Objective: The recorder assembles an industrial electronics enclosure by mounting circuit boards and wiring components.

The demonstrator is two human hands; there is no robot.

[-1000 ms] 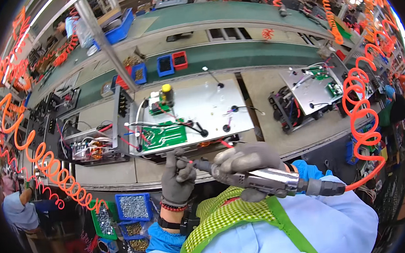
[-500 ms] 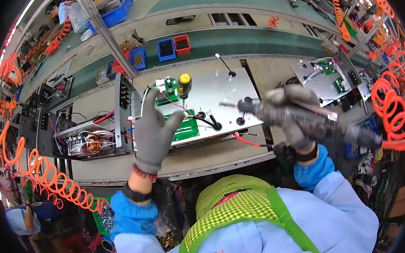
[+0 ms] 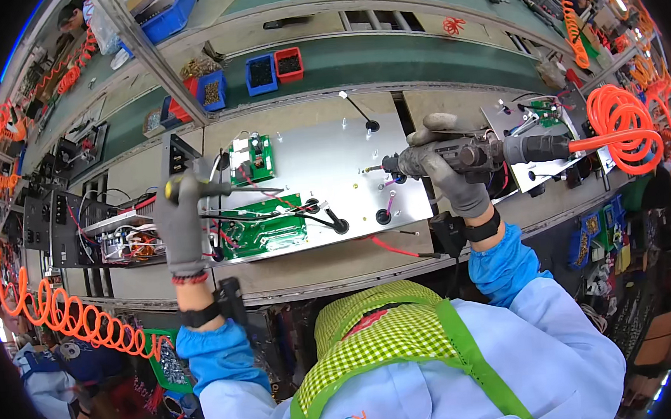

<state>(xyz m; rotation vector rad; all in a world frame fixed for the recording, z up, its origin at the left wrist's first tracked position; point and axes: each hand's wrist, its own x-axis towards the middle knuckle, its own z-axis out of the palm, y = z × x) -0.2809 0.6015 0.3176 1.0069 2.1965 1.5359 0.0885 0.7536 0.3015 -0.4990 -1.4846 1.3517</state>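
Observation:
In my gloved left hand (image 3: 182, 236) is a screwdriver (image 3: 213, 188) with a dark and yellow handle, lying almost level, its shaft pointing right over the metal panel (image 3: 328, 163). My gloved right hand (image 3: 456, 181) grips a dark air screwdriver (image 3: 468, 156) above the panel's right side, its bit pointing left. On the panel sit a smaller green circuit board (image 3: 253, 159) at the back and a larger green circuit board (image 3: 275, 229) in front. Black cables pass through a round grommet (image 3: 340, 225). Left of my left hand stands an open black metal chassis (image 3: 72, 228) with wiring inside.
Orange coiled air hose (image 3: 626, 131) trails from the air screwdriver; another orange coil (image 3: 78, 317) hangs at the left. Blue (image 3: 261, 74) and red (image 3: 289, 65) bins of small parts stand behind the panel. A second panel with a board (image 3: 547, 113) lies to the right.
The screwdriver stood upright on the panel; my left hand has taken it and moved left, tilting it level. My right hand has brought the air screwdriver slightly left and turned it more level.

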